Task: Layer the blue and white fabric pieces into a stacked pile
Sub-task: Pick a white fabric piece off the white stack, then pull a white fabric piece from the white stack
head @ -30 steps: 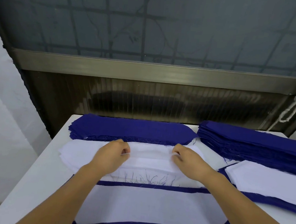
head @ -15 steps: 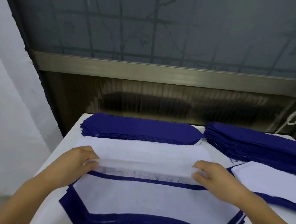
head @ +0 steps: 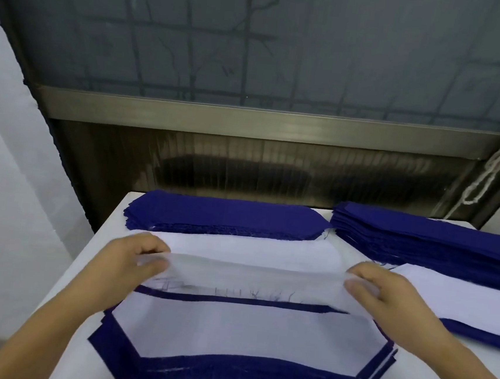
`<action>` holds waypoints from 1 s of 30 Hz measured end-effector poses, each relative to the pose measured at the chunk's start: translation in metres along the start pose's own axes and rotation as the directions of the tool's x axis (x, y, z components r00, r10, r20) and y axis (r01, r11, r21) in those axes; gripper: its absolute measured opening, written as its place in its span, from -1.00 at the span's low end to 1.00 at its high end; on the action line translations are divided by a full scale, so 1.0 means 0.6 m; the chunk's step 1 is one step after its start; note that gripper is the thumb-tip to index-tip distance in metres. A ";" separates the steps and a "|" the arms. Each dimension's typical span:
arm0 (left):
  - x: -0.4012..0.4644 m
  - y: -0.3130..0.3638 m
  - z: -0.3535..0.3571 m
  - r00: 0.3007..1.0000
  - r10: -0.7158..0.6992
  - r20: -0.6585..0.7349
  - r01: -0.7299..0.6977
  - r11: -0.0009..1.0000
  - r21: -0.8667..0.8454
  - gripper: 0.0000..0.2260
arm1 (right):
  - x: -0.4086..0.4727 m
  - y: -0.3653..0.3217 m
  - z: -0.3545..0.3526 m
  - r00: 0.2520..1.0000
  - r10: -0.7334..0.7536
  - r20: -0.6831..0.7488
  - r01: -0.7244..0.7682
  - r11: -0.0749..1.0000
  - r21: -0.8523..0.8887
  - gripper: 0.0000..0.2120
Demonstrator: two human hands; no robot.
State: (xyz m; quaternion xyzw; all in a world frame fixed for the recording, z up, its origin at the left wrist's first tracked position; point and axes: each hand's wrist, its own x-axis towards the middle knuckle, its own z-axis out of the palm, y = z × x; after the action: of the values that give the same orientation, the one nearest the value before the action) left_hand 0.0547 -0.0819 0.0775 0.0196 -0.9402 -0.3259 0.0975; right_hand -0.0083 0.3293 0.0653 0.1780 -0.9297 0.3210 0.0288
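A thin white fabric piece was pinched at its ends — left hand, right hand — fingers curled.

No legible text anywhere.

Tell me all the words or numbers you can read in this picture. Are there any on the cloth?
None: no words, numbers or labels can be read anywhere.
The white fabric piece held by the left hand and right hand is plain.
The blue fabric stacks are plain too.
The dark marks on the grey wall are just lines, not writing.
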 end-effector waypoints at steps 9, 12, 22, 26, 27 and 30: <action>-0.081 -0.062 0.051 0.959 0.243 0.144 -0.251 0.967 0.042 -0.67 | -0.077 0.061 0.078 0.823 -0.566 -0.051 0.514 0.779 -0.359 -0.54; -0.089 -0.083 0.067 0.952 0.259 0.165 -0.270 0.962 0.047 -0.71 | -0.083 0.068 0.091 0.824 -0.565 -0.046 0.518 0.784 -0.341 -0.52; -0.085 -0.088 0.061 0.918 0.267 0.294 -0.300 0.951 0.074 -0.90 | -0.092 0.063 0.072 0.889 -0.456 0.029 0.446 0.853 -0.270 -0.73; -0.073 -0.070 0.065 0.919 0.250 0.305 -0.273 0.961 0.033 -0.78 | -0.084 0.040 0.073 0.917 -0.395 0.054 0.398 0.893 -0.212 -0.87; -0.067 -0.060 0.073 0.915 0.263 0.305 -0.289 0.957 0.041 -0.79 | -0.079 0.031 0.079 0.918 -0.392 0.062 0.396 0.893 -0.213 -0.91; -0.051 -0.038 0.102 0.898 0.286 0.334 -0.325 0.943 0.068 -0.91 | -0.061 0.012 0.100 0.923 -0.366 0.121 0.385 0.896 -0.223 -0.97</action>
State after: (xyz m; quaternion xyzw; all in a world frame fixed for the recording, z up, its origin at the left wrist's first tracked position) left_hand 0.0721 -0.0597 0.0110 -0.1754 -0.9529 -0.2472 -0.0072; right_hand 0.0272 0.3097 0.0074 0.3613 -0.9105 0.1862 0.0766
